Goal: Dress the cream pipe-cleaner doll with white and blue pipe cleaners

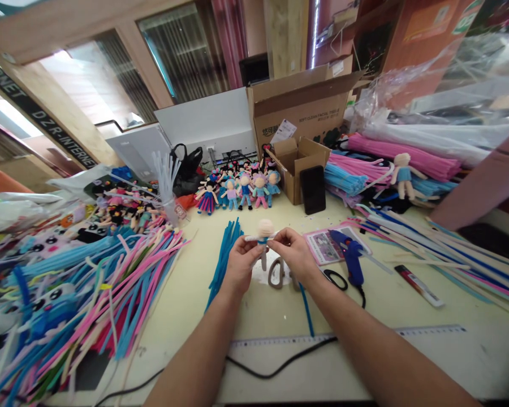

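A small pipe-cleaner doll [264, 233] with a cream round head and a blue body is held up over the table. My left hand [240, 264] pinches its left arm and my right hand [294, 254] pinches its right side. Both hands are closed on it. A blue pipe cleaner [306, 310] hangs down below my right hand. Grey-handled scissors [276, 273] lie on the table just under my hands. A bundle of blue pipe cleaners [223, 259] lies to the left of my left hand.
A blue glue gun [351, 258] and black-handled scissors [335, 278] lie right of my hands. Finished dolls [237, 189] stand at the back by cardboard boxes [299, 161] and a black phone [313, 189]. Mixed pipe cleaners [110, 294] pile at left. A ruler [348, 336] lies near the front edge.
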Demonstrator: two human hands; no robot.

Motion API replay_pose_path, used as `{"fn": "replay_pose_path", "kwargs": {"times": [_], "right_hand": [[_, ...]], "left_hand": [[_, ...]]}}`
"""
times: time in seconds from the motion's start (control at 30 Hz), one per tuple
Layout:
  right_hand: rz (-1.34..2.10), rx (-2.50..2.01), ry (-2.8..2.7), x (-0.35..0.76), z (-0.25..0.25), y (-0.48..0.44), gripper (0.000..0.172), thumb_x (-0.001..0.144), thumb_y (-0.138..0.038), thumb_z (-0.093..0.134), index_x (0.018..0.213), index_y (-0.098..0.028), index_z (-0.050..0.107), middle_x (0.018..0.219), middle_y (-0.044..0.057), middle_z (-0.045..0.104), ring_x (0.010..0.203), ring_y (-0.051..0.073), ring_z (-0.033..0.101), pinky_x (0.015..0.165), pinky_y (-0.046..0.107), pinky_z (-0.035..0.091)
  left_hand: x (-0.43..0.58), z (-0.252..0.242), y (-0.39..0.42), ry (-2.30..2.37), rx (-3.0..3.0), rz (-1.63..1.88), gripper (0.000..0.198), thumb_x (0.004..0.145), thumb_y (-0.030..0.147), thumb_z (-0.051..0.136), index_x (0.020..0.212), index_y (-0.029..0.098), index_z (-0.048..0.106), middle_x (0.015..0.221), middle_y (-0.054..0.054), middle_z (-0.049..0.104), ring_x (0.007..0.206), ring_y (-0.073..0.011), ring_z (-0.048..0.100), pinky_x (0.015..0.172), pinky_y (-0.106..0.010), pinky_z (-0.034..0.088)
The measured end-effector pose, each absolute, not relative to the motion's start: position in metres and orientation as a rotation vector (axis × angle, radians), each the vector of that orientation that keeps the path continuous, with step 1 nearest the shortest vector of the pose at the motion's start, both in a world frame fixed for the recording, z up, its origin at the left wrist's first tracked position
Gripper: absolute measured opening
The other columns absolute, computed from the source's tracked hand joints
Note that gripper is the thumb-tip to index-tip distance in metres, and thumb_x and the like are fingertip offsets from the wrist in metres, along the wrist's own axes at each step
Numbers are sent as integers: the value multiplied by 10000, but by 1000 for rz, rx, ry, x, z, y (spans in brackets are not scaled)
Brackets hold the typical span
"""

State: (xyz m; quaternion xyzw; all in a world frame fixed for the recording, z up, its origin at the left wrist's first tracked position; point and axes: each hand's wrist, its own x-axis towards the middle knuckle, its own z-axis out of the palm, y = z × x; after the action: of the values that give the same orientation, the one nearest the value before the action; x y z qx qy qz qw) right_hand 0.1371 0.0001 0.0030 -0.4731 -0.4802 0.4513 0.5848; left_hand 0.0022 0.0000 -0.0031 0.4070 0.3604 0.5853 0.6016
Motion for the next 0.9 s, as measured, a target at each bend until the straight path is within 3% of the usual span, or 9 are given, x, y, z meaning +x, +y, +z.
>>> {"fn": "replay_pose_path", "kwargs": {"times": [0.37, 0.5, 0.63, 0.9], "right_hand": [[1085, -1086, -1183, 137, 0, 2, 214, 662, -341, 670, 631, -200, 512, 562, -45, 489, 540, 114, 444, 512, 245, 353], [848, -1125, -1308, 147, 5, 1, 196, 696, -313, 666, 819, -197, 567, 662, -19, 524, 603, 135, 475, 562, 265, 402], [474, -1084, -1593, 158, 12, -2, 332, 747, -246, 644, 1073, -231, 586, 950, 57, 602, 865, 204, 544, 771, 347, 444], [427, -1100, -1677, 160, 9, 0, 389, 742, -236, 668, 1118, -248, 571, 971, 50, 604, 882, 215, 546, 753, 359, 457]], "left_hand": [[-2, -3, 2, 946, 1056, 1373, 291, 617, 264, 774, 774, 173, 547, 688, 31, 629, 634, -102, 589, 645, -236, 475], [-4, -2, 3, 961, 1062, 1344, 299, 617, 270, 775, 790, 166, 554, 713, 17, 642, 652, -110, 598, 665, -252, 494], [-5, 1, 3, 978, 1053, 1299, 329, 584, 280, 794, 782, 160, 560, 718, 8, 651, 655, -122, 608, 673, -281, 516], [-8, 5, 0, 968, 1077, 1204, 339, 573, 302, 798, 786, 161, 575, 726, 11, 650, 675, -117, 613, 680, -256, 486]]}}
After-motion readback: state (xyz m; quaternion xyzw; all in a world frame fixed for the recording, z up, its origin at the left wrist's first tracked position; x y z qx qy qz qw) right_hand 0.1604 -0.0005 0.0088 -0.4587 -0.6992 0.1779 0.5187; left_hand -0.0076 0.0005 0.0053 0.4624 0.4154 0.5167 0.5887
